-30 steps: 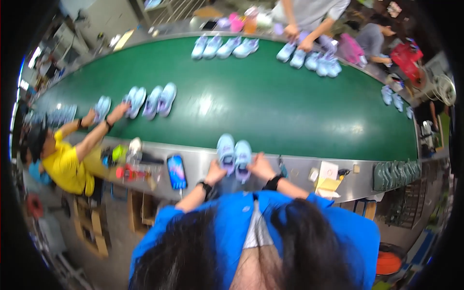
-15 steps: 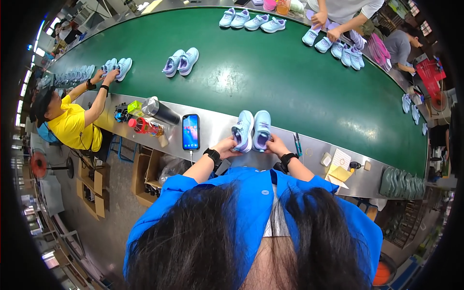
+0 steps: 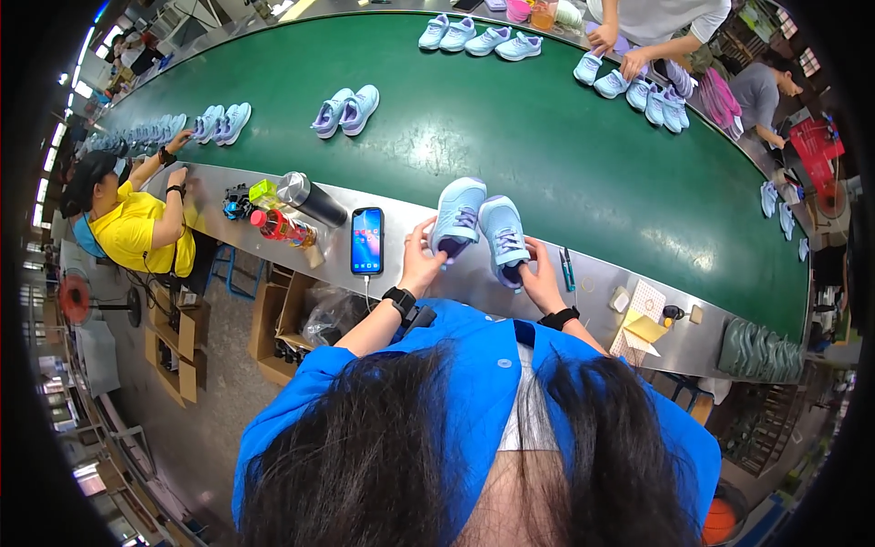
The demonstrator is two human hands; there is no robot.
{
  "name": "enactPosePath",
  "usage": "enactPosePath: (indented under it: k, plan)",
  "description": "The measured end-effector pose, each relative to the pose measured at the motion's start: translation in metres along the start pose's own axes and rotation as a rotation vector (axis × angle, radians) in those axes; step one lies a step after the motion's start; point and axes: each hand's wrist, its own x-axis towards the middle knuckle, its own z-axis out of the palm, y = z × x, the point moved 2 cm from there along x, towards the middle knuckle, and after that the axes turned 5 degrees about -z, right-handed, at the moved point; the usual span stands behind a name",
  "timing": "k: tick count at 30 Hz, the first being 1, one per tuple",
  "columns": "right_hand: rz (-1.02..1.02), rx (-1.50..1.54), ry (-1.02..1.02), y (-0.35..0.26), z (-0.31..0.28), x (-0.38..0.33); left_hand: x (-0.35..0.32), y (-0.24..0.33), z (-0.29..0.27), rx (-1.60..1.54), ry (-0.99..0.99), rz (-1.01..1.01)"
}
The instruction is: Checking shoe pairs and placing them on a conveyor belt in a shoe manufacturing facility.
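Two light blue sneakers with lavender linings are raised above the metal ledge, one in each hand. My left hand (image 3: 422,259) grips the left sneaker (image 3: 460,205) by its heel end, thumb at the collar. The right sneaker (image 3: 501,224) is held at its heel by my right hand (image 3: 543,275), with fingers at its opening. Both toes point away from me towards the green belt (image 3: 419,164), and their tops face up. The left sneaker sits slightly higher in view than the right one.
Left of my hands, a charging phone (image 3: 367,241), a dark flask (image 3: 313,198) and a red-capped bottle (image 3: 283,227) occupy the ledge. Teal snips (image 3: 568,270) and a yellow notepad (image 3: 645,328) lie right. Another sneaker pair (image 3: 345,112) rests on the belt. Co-workers handle sneakers at left and far right.
Both sneakers have come up off the ledge area and tilted, with the left one shifted farther away. The co-worker in yellow has drawn one hand back from a pair on the belt.
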Motion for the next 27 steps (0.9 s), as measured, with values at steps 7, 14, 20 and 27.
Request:
enactPosePath:
  k: [7,14,20,27]
  plan:
    - [0.021,-0.283,0.127,-0.023,0.006,0.004,-0.013,0.023,0.000,0.485,0.404,0.338]
    - [0.632,0.425,-0.351,0.011,0.027,0.005,-0.007,-0.004,-0.005,-0.006,-0.009,-0.328]
    - [0.736,0.361,-0.654,0.015,0.028,0.005,0.001,-0.010,-0.002,1.091,0.039,0.241]
    - [0.717,0.296,-0.806,0.024,0.027,0.015,-0.014,-0.015,0.046,1.532,-0.321,0.243]
